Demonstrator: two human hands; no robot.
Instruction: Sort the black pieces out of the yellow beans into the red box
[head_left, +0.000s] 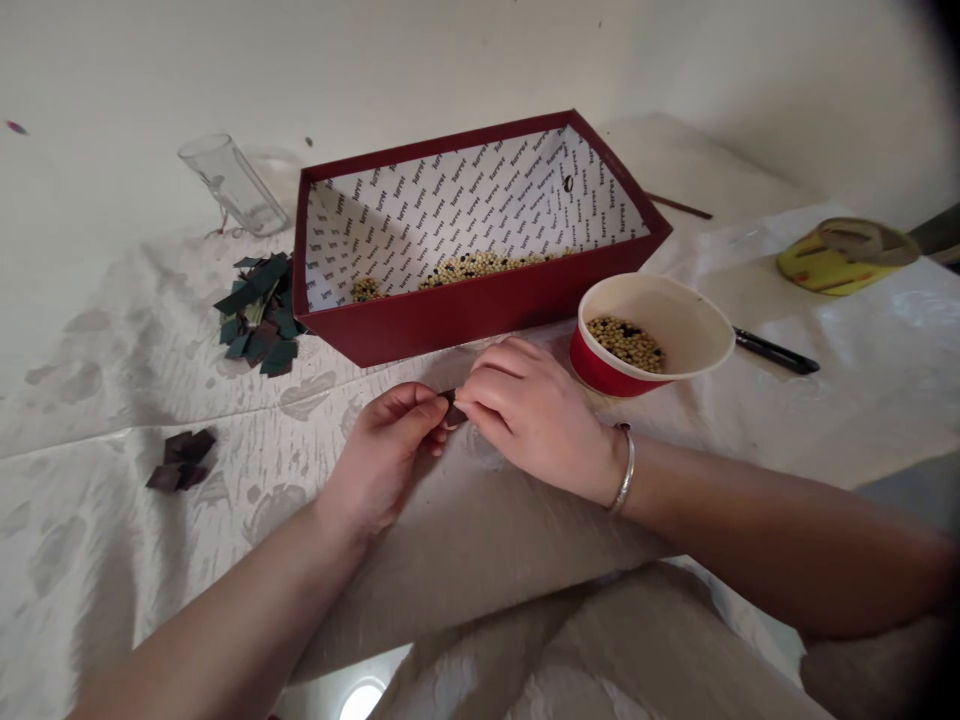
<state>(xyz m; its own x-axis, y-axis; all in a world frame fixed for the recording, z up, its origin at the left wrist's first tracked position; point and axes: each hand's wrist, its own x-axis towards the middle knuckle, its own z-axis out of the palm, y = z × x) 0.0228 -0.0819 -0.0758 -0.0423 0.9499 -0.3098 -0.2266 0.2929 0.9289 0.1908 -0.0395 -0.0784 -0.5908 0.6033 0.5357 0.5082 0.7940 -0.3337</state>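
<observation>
A small dark brown flat piece (454, 412) is pinched between the thumb and fingers of my left hand (390, 440). My right hand (529, 410), with a silver bracelet at the wrist, meets it from the other side, its thumb and fingertips closed on the piece's edge. Fingers hide part of the piece, so its material is unclear. Just behind my hands stands a dark red box (480, 310) lined with printed white paper, with pale and black beads inside. Near my right hand is a red paper bowl (622, 378), cream inside, holding similar beads (626, 343).
Left of the box lies a heap of dark green and brown pieces (262, 315); a smaller group of brown pieces (181, 460) is nearer me. A clear glass (236, 185) stands behind. A black pen-like object (776, 350) and yellow tin (844, 258) are at right.
</observation>
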